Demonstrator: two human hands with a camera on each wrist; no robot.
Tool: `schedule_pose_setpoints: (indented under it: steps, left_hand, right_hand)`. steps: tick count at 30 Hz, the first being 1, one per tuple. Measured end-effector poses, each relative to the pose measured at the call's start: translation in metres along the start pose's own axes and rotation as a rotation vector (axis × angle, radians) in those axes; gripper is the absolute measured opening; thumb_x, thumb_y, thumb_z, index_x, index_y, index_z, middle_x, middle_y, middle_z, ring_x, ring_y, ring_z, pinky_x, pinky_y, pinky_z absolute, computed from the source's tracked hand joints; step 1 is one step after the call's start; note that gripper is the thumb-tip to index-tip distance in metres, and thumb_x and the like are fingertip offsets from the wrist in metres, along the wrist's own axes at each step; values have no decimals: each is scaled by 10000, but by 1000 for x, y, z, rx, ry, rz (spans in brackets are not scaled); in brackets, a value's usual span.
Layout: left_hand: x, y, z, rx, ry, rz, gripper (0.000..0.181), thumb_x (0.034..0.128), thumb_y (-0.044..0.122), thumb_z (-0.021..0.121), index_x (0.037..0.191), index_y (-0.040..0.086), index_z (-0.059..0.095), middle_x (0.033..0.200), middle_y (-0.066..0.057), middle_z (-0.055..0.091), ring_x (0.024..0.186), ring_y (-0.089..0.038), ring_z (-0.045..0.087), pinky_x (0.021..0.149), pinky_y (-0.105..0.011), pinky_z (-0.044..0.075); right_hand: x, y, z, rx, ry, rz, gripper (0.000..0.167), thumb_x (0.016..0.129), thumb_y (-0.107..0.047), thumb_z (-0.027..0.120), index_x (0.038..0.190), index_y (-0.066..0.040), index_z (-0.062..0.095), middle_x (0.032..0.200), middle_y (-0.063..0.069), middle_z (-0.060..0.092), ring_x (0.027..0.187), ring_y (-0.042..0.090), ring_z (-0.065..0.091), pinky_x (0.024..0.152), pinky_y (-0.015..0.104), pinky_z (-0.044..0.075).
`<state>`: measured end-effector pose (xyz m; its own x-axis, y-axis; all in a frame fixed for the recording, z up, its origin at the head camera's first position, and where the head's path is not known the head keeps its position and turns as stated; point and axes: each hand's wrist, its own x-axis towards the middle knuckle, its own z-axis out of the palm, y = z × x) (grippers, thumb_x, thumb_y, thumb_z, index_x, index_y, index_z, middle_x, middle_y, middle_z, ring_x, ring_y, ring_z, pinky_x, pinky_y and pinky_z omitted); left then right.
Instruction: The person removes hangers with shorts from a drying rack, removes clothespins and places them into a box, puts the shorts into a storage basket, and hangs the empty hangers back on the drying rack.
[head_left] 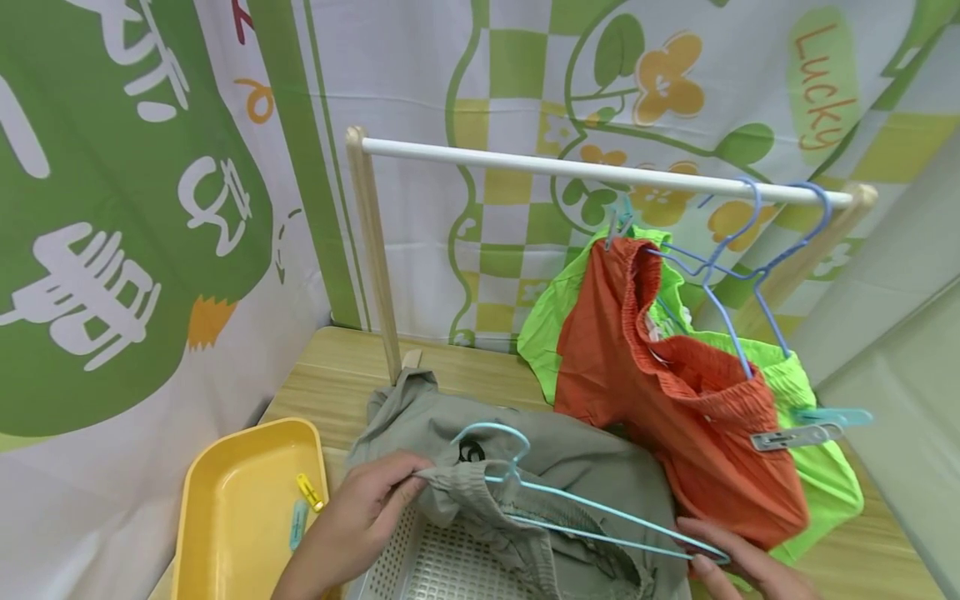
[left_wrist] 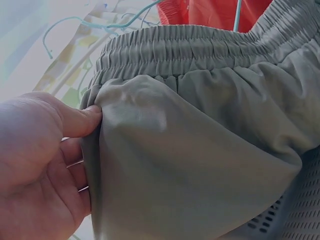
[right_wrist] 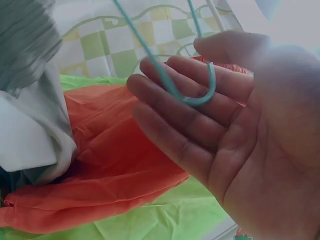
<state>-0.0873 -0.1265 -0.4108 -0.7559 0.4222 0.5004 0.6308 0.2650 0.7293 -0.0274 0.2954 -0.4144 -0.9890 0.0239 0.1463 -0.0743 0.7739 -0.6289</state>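
My left hand (head_left: 360, 517) pinches the side of a grey pair of shorts (left_wrist: 165, 150) just below its gathered elastic waistband. A light-blue wire hanger (head_left: 577, 500) reaches into the waist opening, its hook standing above the fabric. Out past the waistband, my right hand (head_left: 750, 567) holds the hanger's rounded end between thumb and fingers. In the right wrist view that hanger end (right_wrist: 197, 101) lies across the fingers, which are fairly straight, with the thumb (right_wrist: 220, 45) at the wire. The part of the hanger inside the shorts is partly hidden.
Orange shorts (head_left: 600, 333) and lime-green shorts (head_left: 832, 492) hang by purple hangers (head_left: 757, 271) from a white rail (head_left: 525, 162), with clothespins (head_left: 798, 436) on them. A perforated basket (head_left: 442, 567) sits beneath the grey shorts. To the left is a yellow tray (head_left: 225, 483) holding clothespins (head_left: 298, 523).
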Motion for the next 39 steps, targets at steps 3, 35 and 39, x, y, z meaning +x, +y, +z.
schedule_pose_setpoints:
  steps: [3,35,39]
  left_hand:
    - [1,2,1,6,-5,-6,241,1049,4,561,1120,210,664,879,104,582,708,-29,494,624,-222,491]
    - [-3,0,-6,68,5,-161,217,1057,43,571,1187,103,734,1146,6,726,937,-86,659,780,-300,575]
    - [-6,-1,-8,69,-8,-184,218,1056,35,570,1193,75,736,1165,-25,729,1026,-127,677,823,-323,584]
  right_hand:
    - [-2,-6,-2,-78,-12,14,190,1028,-231,674,1196,-226,761,1018,-149,729,852,-9,658,649,239,537]
    - [-3,37,-13,560,2,-515,581,955,303,281,1221,-56,652,1043,-19,740,972,18,681,768,125,520]
    - [-2,48,-19,764,-51,-594,630,953,308,211,1298,-10,631,1123,32,745,1046,50,687,829,122,508]
